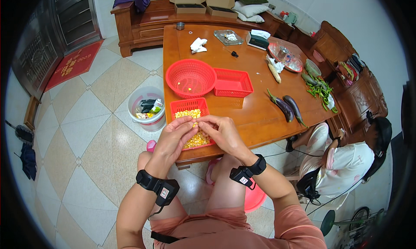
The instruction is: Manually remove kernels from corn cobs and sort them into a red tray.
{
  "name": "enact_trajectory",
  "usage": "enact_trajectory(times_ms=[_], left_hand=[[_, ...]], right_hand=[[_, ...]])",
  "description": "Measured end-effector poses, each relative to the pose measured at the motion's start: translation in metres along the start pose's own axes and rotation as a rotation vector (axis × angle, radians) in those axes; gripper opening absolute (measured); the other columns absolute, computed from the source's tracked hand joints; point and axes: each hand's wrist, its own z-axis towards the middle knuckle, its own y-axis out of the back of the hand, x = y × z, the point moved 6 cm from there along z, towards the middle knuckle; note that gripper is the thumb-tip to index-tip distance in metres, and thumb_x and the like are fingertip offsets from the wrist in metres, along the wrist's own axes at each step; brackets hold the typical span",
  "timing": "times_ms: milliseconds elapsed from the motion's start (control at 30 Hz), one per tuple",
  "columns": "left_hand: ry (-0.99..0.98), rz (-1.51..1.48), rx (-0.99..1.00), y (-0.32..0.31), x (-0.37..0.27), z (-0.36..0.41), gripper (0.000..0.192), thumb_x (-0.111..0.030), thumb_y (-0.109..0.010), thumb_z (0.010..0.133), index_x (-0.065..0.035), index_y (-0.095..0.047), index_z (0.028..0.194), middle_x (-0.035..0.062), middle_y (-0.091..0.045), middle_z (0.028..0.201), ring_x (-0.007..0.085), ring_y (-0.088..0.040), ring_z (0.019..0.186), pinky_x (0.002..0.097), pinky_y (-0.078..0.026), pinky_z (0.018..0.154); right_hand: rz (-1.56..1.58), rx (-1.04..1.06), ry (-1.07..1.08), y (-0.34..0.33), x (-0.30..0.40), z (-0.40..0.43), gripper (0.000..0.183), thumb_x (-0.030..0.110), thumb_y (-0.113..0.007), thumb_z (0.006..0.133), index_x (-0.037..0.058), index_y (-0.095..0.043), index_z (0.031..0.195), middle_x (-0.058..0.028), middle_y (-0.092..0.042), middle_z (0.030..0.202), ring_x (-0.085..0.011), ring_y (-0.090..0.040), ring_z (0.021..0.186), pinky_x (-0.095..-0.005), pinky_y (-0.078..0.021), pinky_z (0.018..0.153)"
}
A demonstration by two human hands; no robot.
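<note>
My left hand (177, 134) and my right hand (223, 130) meet fingertip to fingertip above the near edge of the table. A yellow corn kernel (195, 125) is pinched where they meet. Right below them, a rectangular red plastic basket (205, 106) holds many loose corn kernels (188, 113), partly hidden by my hands. Behind it stands a round red plastic colander (191, 67) with a few kernels inside. A second rectangular red basket (232, 85) touches or nearly touches the colander's right side.
Two eggplants (286, 106), green peppers (320, 93) and a stripped-looking corn cob (275, 73) lie on the wooden table (224, 111). A glass ashtray (228, 37) and tissue box (257, 40) are farther back. A waste bucket (147, 123) stands left; a person (344, 166) sits right.
</note>
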Motion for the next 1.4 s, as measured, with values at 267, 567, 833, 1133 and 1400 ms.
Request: enact_trajectory(times_ms=[267,567,833,1133,1400], left_hand=[[0.01,0.015,-0.002,-0.003,0.002,0.002,0.026,0.001,-0.061,0.092,0.0049,-0.054,0.117,0.0139,-0.061,0.111,0.0189,-0.066,0.1,0.0241,-0.059,0.088],[0.0,0.035,-0.033,-0.002,-0.002,0.001,0.025,-0.001,-0.063,0.092,0.0037,-0.056,0.115,0.0125,-0.063,0.109,0.0169,-0.066,0.097,0.023,-0.059,0.086],[0.005,0.078,-0.023,-0.004,-0.005,-0.002,0.024,-0.001,-0.063,0.092,0.0036,-0.057,0.114,0.0121,-0.064,0.107,0.0171,-0.067,0.095,0.0227,-0.06,0.084],[0.031,0.116,0.008,-0.008,-0.005,-0.003,0.027,-0.002,-0.062,0.093,0.0037,-0.056,0.119,0.0121,-0.065,0.108,0.0162,-0.068,0.093,0.022,-0.059,0.082],[0.015,-0.007,0.004,0.002,-0.002,0.001,0.032,-0.007,-0.054,0.099,0.006,-0.052,0.127,0.015,-0.061,0.118,0.0176,-0.064,0.105,0.0245,-0.057,0.09]], right_hand=[[0.172,0.044,-0.07,-0.001,-0.016,0.003,0.023,0.019,-0.066,0.092,-0.0022,-0.071,0.097,-0.0093,-0.068,0.071,-0.009,-0.062,0.065,-0.0278,-0.05,0.062],[0.306,0.122,-0.168,-0.002,-0.012,0.005,0.025,0.018,-0.067,0.092,-0.0061,-0.07,0.097,-0.003,-0.069,0.079,-0.0061,-0.061,0.071,-0.0231,-0.05,0.065],[0.382,0.151,-0.186,-0.006,-0.016,0.004,0.025,0.02,-0.068,0.093,-0.0045,-0.07,0.096,-0.0015,-0.067,0.078,-0.0052,-0.059,0.071,-0.022,-0.0492,0.064],[0.514,0.211,-0.245,-0.006,-0.02,0.004,0.023,0.02,-0.069,0.093,-0.0019,-0.069,0.099,-0.0009,-0.067,0.08,-0.0044,-0.059,0.07,-0.0191,-0.0476,0.062],[0.172,-0.11,-0.107,0.057,-0.055,0.049,0.019,0.018,-0.07,0.089,-0.0004,-0.071,0.093,-0.0014,-0.068,0.076,-0.0066,-0.06,0.067,-0.0242,-0.0495,0.062]])
